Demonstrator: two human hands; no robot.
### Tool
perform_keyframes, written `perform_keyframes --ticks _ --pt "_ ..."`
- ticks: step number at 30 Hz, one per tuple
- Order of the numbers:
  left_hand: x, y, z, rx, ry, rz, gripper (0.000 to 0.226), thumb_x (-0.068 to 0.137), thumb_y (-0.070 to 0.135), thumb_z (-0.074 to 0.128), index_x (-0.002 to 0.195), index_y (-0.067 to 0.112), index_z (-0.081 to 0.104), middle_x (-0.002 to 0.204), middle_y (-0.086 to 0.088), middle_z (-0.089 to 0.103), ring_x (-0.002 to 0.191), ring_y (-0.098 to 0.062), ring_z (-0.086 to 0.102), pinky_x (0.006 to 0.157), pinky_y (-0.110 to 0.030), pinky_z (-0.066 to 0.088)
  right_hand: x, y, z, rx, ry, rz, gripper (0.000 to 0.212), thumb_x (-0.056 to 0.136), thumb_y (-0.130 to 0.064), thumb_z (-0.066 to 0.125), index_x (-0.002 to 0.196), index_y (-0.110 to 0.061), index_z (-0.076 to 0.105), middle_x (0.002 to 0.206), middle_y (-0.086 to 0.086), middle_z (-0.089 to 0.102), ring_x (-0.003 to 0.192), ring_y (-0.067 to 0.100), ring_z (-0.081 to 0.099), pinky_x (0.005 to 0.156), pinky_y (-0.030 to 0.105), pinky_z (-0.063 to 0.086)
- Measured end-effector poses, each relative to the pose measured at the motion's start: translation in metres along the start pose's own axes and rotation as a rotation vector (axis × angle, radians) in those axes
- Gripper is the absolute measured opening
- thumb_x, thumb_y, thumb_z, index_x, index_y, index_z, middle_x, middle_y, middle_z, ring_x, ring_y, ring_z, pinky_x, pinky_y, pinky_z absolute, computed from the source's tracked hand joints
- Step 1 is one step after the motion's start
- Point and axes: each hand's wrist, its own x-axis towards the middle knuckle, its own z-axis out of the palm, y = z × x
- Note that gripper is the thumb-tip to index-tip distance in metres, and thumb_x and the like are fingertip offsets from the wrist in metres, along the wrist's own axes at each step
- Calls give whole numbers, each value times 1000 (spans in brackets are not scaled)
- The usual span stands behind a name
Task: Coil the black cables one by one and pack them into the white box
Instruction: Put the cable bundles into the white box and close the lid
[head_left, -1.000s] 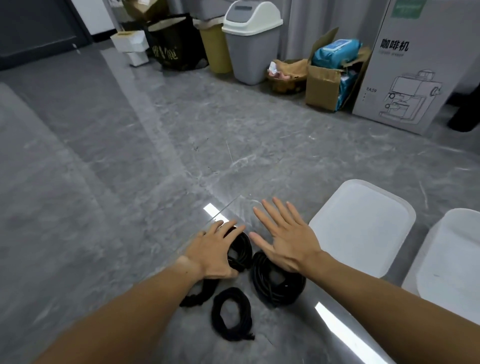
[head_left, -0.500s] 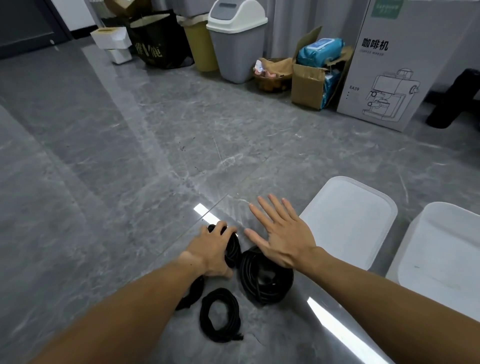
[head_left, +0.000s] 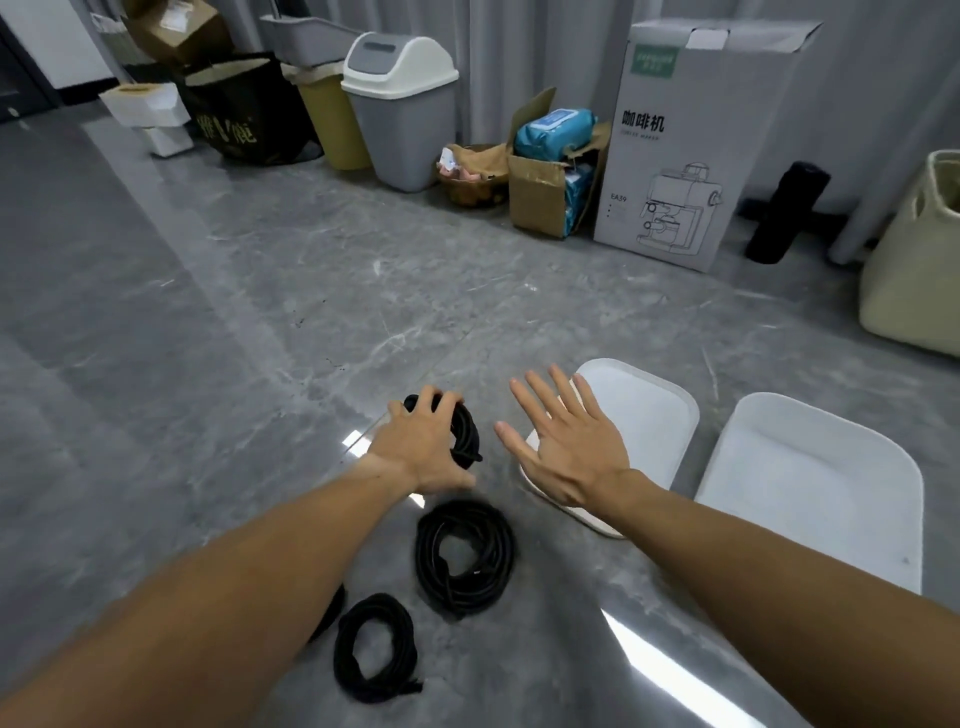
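We count three coiled black cables: left hand (head_left: 415, 447) grips one (head_left: 464, 434); two (head_left: 464, 556) (head_left: 375, 647) on floor; right hand (head_left: 566, 452) spread flat.

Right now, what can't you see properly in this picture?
- Head view: the coil under the left hand is mostly covered by that hand.
- Another black cable shows only a sliver behind the left forearm.
- The nearer white box is partly hidden by the right arm.
- The small print on the coffee machine carton is too small to read.

"咖啡机", "EA39" on white carton (head_left: 691, 156)
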Motion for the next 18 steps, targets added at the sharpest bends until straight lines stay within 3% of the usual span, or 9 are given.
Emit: perform_keyframes --ticks 5,9,12,15,18 --pt "13 45 -9 -21 38 79 96 69 51 76 147 30 24 150 5 24 129 -39 32 86 -42 49 -23 46 -8 0 40 167 95 77 -66 -21 161 -24 -2 169 -1 -4 154 22 -14 121 39 -17" --pt "25 92 -10 -45 45 153 97 67 45 76 147 32 23 149 8 25 127 -36 33 79 -38 47 -48 91 -22 -3 35 299 75 97 -65 -2 161 -25 -2 169 -3 -5 155 22 -14 122 40 -15" --pt "32 133 -8 -70 51 241 100 67 44 76 150 33 21 149 8 25 125 -35 32 81 -37 49 -72 124 -32 -46 38 373 86 85 -65 -18 160 -25 -6 169 -2 -9 154 21 -17 123 41 -15" --pt "37 175 -8 -64 71 318 101 68 42 77 151 33 20 153 8 22 126 -36 31 89 -40 49 -97 154 -37 -50 39 450 74 95 -61 -11 160 -25 -9 168 -3 -11 154 21 -18 123 41 -15" --pt "38 216 -7 -45 50 398 99 70 42 76 151 31 20 156 6 19 128 -39 31 96 -44 45 -121 178 -38 -44 45 528 90 80 -64 -22 160 -25 -8 169 -3 -9 154 20 -18 123 40 -16"
